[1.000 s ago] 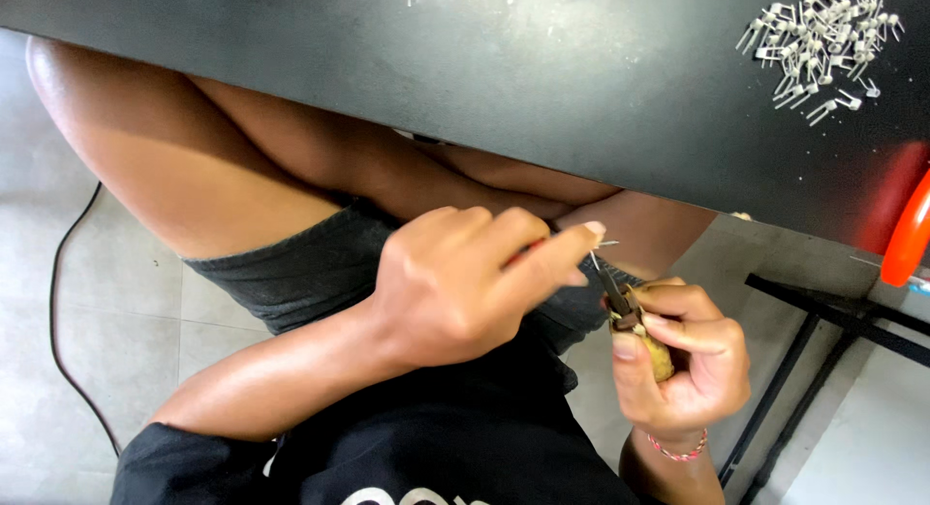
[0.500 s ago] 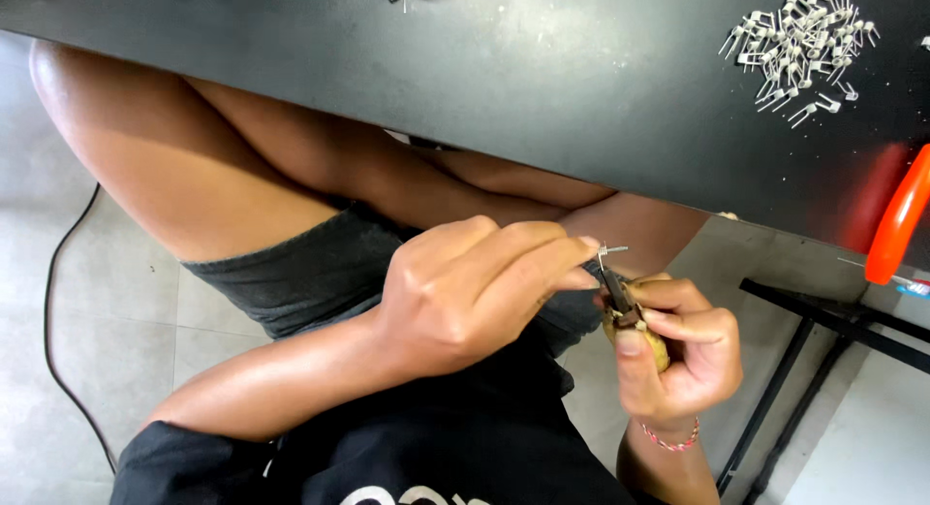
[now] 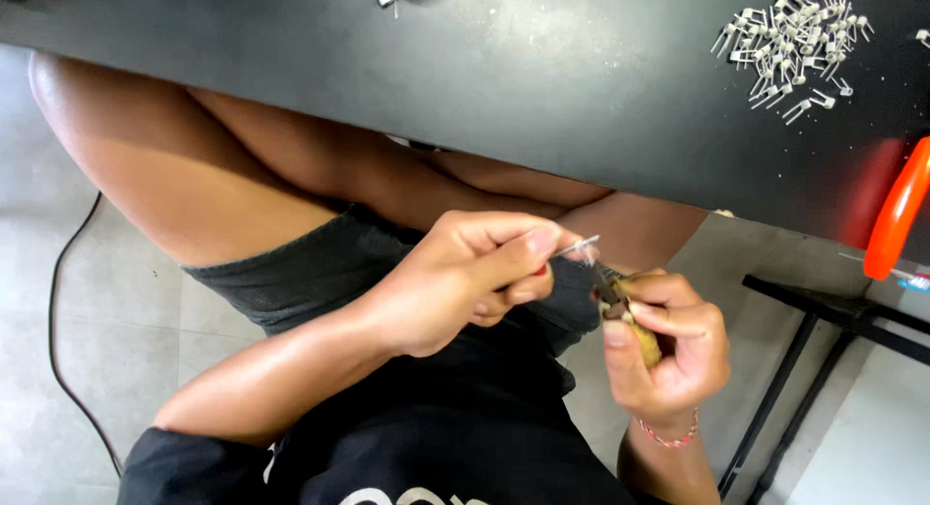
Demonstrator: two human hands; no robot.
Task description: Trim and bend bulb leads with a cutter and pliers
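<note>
Left hand (image 3: pixel 455 282), centre of frame: fingers closed, a small metal wire piece (image 3: pixel 578 245) pinched between thumb and forefinger. Something red shows under the fingertips; what it is cannot be told. The wire's long axis runs roughly level, tip pointed toward the right of the frame.

Right hand (image 3: pixel 668 345), lower right: fingers wrapped shut around small pliers (image 3: pixel 620 306) with a yellowish handle. The dark nose is aimed up-left, just below and right of the wire tip; contact cannot be told. The right hand is the nearer one to the free end.

Both hands are held over the lap, below the near edge of the black worktop (image 3: pixel 542 89). Open room lies right and down; the worktop edge closes off the top. A pile of similar metal pieces (image 3: pixel 790 45) sits upper right on the worktop, well apart, with an orange tool handle (image 3: pixel 896 210) at the right edge.
</note>
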